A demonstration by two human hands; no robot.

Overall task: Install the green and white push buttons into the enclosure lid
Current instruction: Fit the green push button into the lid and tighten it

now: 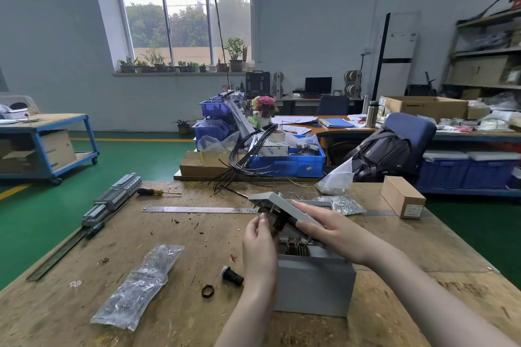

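The grey enclosure lid [287, 207] stands tilted up above the open grey enclosure box [313, 284], and my right hand [332, 231] lies flat along its upper face, fingers straight, thumb hooked under the near edge. My left hand [260, 236] is just left of the lid's underside, fingertips curled and pinching at a dark push button body [277, 222] that hangs there; its colour I cannot tell. Left of the box, on the wooden bench [174, 251], a loose black push button [231, 276] lies beside a dark ring nut [208, 291], both apart from my hands.
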